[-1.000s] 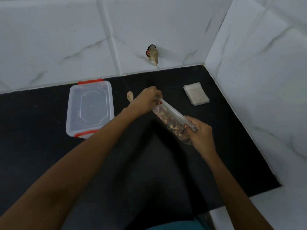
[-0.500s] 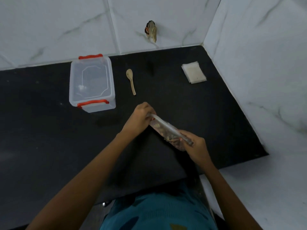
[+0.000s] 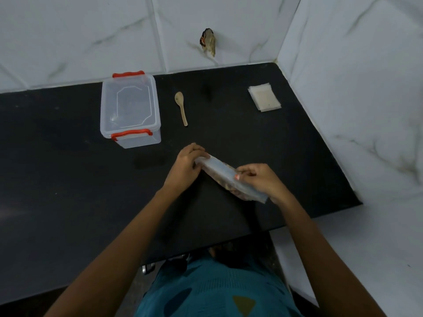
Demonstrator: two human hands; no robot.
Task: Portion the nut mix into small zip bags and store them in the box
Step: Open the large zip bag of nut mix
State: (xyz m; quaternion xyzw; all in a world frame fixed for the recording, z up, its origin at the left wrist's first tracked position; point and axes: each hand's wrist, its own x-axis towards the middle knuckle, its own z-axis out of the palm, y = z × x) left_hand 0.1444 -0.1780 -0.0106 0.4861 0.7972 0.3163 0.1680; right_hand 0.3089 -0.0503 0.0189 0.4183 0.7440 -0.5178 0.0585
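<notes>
— Where was the bag (image 3: 223,173)?
— Slanted between our hands, over the counter (image 3: 68,179); we could not tell whether it touched. Our left hand (image 3: 186,167) gripped its far end, and our right hand (image 3: 261,179) pinched the near end.
— And the box (image 3: 130,110)?
— Lidded, back left on the counter, well apart from our hands. The spoon (image 3: 182,108) lay beside it, the zip bags (image 3: 264,97) stacked near the right wall.
</notes>
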